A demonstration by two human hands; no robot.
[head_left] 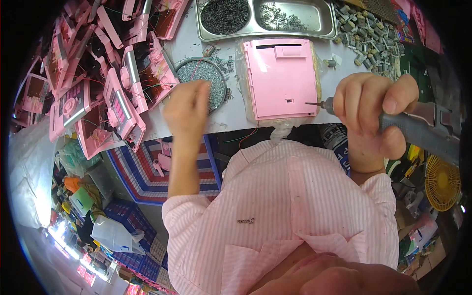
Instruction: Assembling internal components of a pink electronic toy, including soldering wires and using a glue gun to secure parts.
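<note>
**Driver bit at lower right edge of pink panel**

The right hand (371,110) is seen closed around a grey powered screwdriver (418,125), its bit touching the pink plastic panel (281,78) near the 4 o'clock corner. The panel lies flat on the white surface (231,115), on a clear plastic bag. It is judged light, rigid and smooth, liable to slide; best steadied at its edges. The left hand (187,108) is loosely curled, apparently empty, beside a round dish of screws (201,73) at the panel's 9 o'clock. Steel trays (265,19) lie beyond, at 12 o'clock.
</note>
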